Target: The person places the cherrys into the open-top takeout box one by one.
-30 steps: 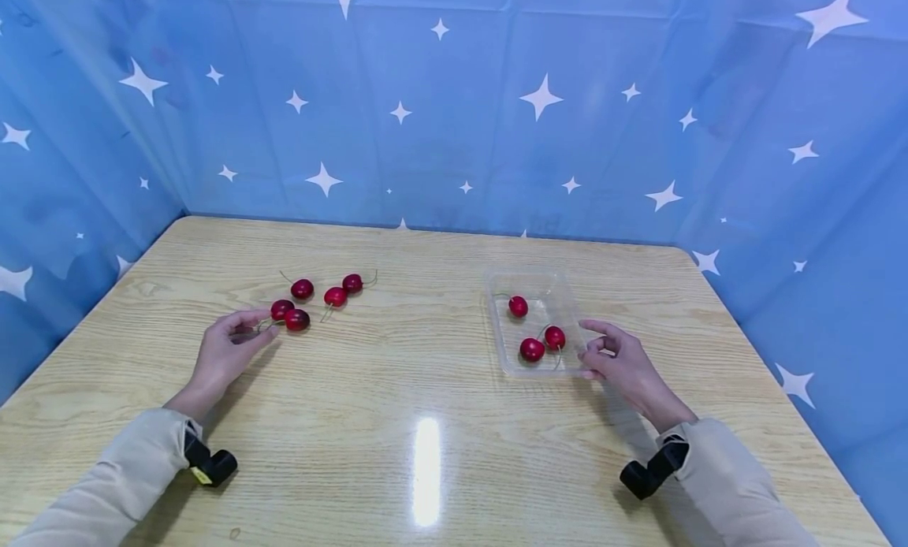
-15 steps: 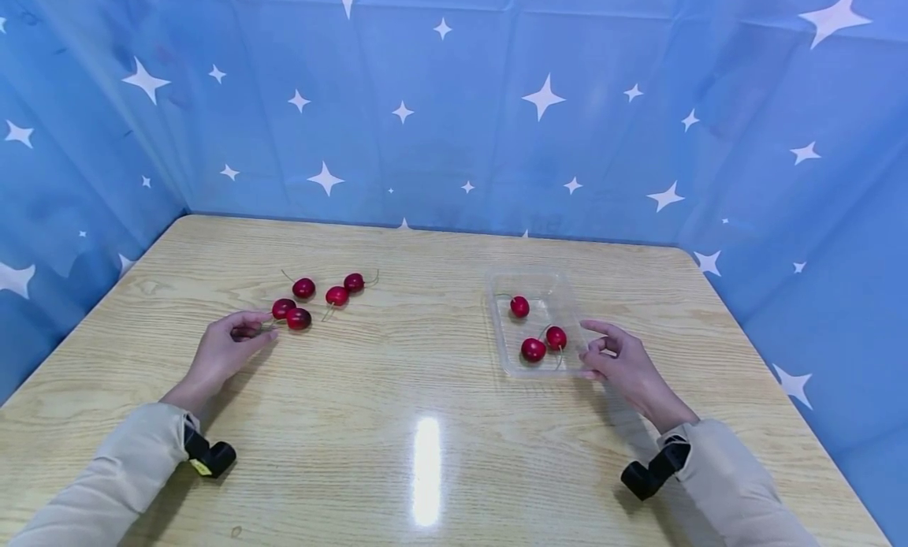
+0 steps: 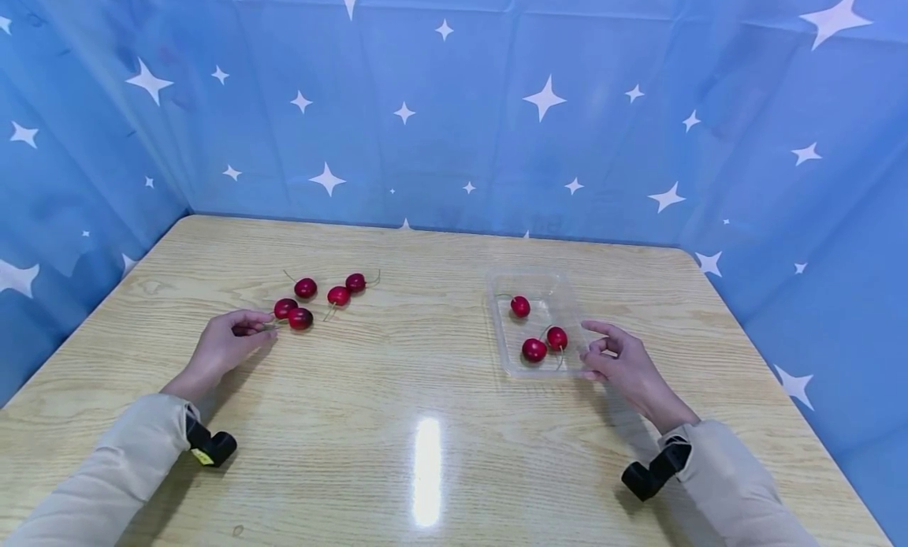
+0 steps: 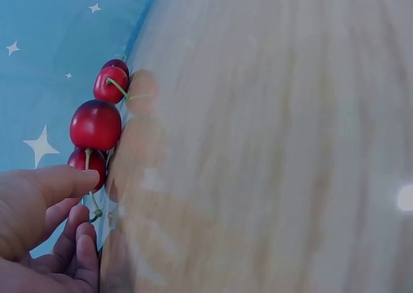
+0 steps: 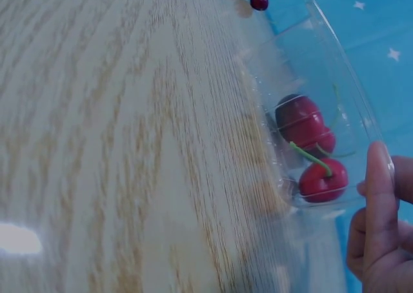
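Observation:
My left hand is at the left group of red cherries, its thumb and fingers around the green stems of the two nearest. In the left wrist view a gap shows between thumb and fingertips, with a stem passing through it. The front cherry lies against a darker one. On the right, my right hand pinches the near right rim of a clear plastic container between thumb and fingers. Inside it lie three stemmed cherries, one farther back and a pair nearer.
Behind the front pair lie three more cherries: a single one and two touching ones, a brighter and a darker. All rest on a light wooden table. A blue star-patterned curtain encloses its back and sides.
My left wrist has shifted slightly away from me, while its fingertips stay at the same stems. The right hand, the container and the cherries keep their places.

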`<state>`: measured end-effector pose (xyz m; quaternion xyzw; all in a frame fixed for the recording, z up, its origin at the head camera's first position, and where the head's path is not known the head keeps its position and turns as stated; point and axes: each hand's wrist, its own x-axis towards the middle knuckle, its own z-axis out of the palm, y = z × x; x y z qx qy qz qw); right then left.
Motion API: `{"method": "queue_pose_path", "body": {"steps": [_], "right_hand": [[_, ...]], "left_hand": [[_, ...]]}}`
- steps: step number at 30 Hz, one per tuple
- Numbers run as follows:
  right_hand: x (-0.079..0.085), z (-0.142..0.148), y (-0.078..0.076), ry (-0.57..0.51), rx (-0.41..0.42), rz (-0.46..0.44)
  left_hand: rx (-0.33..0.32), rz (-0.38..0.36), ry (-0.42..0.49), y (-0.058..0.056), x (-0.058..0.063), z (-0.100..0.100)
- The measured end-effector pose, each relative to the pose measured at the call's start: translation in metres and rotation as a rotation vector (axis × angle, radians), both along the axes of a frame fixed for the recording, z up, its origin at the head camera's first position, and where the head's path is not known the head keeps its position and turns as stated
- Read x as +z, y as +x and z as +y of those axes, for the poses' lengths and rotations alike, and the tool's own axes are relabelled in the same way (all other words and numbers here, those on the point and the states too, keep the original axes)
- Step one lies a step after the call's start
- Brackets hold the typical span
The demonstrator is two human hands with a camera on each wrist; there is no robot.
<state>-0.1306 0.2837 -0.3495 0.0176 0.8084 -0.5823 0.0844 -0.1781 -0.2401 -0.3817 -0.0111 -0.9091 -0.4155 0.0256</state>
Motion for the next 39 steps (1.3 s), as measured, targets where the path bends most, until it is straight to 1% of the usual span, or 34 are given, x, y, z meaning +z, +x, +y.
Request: {"method": "queue_pose_path", "body": {"steps": [6, 11, 22, 31, 39], "right_hand": [[0.0020, -0.0011, 0.0010, -0.012, 0.003, -0.002], [0.0029, -0.0015, 0.0014, -0.008, 0.001, -0.004], [0.0029, -0.0022, 0.0009, -0.015, -0.005, -0.004], [0.0030, -0.0023, 0.0004, 0.004, -0.003, -0.005], [0.0029, -0.0024, 0.0004, 0.003, -0.007, -0.009]], "left_hand": [[-0.027, -0.027, -0.005, -0.0002, 0.0024, -0.0015], [-0.027, -0.029, -0.012, -0.0012, 0.0035, -0.0023], [-0.013, -0.057, -0.037, -0.0019, 0.0056, -0.0029], [-0.011, -0.023, -0.055, -0.0018, 0.0038, -0.0034], [-0.011, -0.031, -0.052, -0.0022, 0.0055, -0.0027]]}}
